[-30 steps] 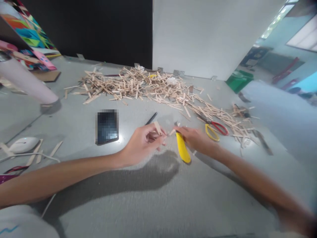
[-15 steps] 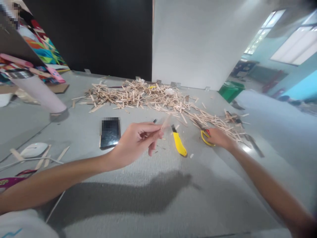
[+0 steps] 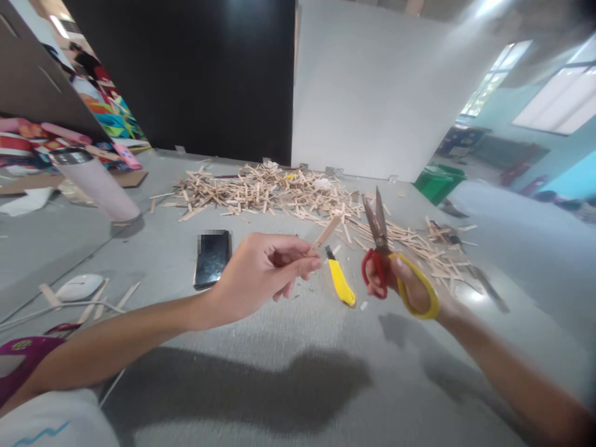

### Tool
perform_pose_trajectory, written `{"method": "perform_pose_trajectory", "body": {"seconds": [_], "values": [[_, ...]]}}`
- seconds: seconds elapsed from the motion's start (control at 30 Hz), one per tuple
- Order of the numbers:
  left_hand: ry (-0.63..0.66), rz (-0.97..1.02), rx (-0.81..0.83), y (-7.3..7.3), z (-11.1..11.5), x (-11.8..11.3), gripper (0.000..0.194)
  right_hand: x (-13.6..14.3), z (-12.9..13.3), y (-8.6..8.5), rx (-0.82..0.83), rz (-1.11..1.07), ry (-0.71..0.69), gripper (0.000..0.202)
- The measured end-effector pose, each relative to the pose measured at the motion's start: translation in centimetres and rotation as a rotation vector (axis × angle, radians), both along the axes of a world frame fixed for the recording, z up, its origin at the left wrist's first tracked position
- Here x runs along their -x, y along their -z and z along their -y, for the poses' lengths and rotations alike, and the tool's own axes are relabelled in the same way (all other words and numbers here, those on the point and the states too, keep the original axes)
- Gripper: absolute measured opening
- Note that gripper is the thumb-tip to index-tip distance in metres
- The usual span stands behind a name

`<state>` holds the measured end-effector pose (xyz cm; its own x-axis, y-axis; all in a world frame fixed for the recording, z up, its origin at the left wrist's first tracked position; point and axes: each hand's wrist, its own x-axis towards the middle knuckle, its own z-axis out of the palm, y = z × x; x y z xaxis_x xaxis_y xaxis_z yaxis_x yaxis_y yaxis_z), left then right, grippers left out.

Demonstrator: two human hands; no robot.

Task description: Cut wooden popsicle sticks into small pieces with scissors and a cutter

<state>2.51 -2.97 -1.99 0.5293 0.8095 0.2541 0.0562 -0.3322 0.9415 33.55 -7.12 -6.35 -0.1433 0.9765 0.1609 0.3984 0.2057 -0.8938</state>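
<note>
Sticks are being trimmed, by the look of it, and the moment falls between picking up the tool and making a cut. Far out past the left hand (image 3: 261,273) stands one pale tumbler (image 3: 100,189), with one white mouse (image 3: 79,287) nearer the elbow and one dark phone (image 3: 212,257) just beyond the wrist. That hand is curled, thumb and fingertips pinching the lower end of one wooden stick (image 3: 326,233), which slants up and to the right, lifted clear of the table (image 3: 279,385). Just right of those fingertips one yellow knife (image 3: 341,282) lies flat on the table. The right hand (image 3: 405,288) is closed through the loops of one pair of scissors (image 3: 379,248), red loop and yellow loop, blades upright and nearly together, tips pointing away. Stick and blades are near but apart. Beyond both hands spreads one big heap of offcuts (image 3: 279,192), too many to count. The next move would likely call for parting the blades, bringing the stick between them and holding it steady at the chosen spot so the piece does not twist or fly
</note>
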Motion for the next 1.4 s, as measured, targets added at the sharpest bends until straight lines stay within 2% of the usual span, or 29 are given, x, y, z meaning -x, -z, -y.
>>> {"method": "perform_pose_trajectory", "body": {"seconds": [0.1, 0.17, 0.33, 0.47, 0.6, 0.73, 0.87, 1.0, 1.1, 1.23, 1.4], "values": [[0.010, 0.011, 0.030, 0.1, 0.1, 0.0, 0.024, 2.2, 2.2, -0.1, 0.146, -0.130, -0.242, 0.082], [0.039, 0.027, 0.062, 0.0, 0.1, 0.0, 0.027, 3.1, 3.6, 0.0, 0.222, -0.182, -0.322, 0.082], [0.144, 0.064, 0.208, -0.4, 0.1, 0.3, 0.036, 3.6, 5.8, 0.3, 0.302, -0.359, -0.436, 0.070], [0.309, 0.080, 0.352, -0.5, 0.3, 0.5, 0.033, 3.5, 6.3, 0.6, 0.478, -0.458, -0.497, 0.072], [0.340, 0.105, 0.407, 0.0, 0.3, 0.6, 0.030, 3.4, 6.5, 1.3, 0.585, -0.528, -0.540, 0.077], [0.348, 0.074, 0.382, 0.5, 0.4, 0.7, 0.032, 3.2, 6.8, 1.7, 0.597, -0.536, -0.538, 0.074], [0.340, 0.032, 0.378, 0.4, 0.6, 0.6, 0.028, 2.9, 7.3, 1.6, 0.503, -0.525, -0.486, 0.057], [0.322, -0.027, 0.367, -0.1, 0.6, 0.6, 0.038, 2.7, 7.8, 1.0, 0.454, -0.468, -0.434, 0.050], [0.272, -0.121, 0.234, -0.6, 0.7, 0.9, 0.039, 2.3, 8.0, 0.6, 0.422, -0.340, -0.339, 0.052], [0.144, -0.205, 0.031, -1.0, 0.7, 1.5, 0.018, 1.8, 7.9, 0.4, 0.314, -0.142, -0.312, 0.044], [0.113, -0.279, -0.018, -1.3, 0.7, 1.9, 0.023, 2.2, 8.1, -0.2, 0.195, 0.037, -0.146, 0.040]]}}
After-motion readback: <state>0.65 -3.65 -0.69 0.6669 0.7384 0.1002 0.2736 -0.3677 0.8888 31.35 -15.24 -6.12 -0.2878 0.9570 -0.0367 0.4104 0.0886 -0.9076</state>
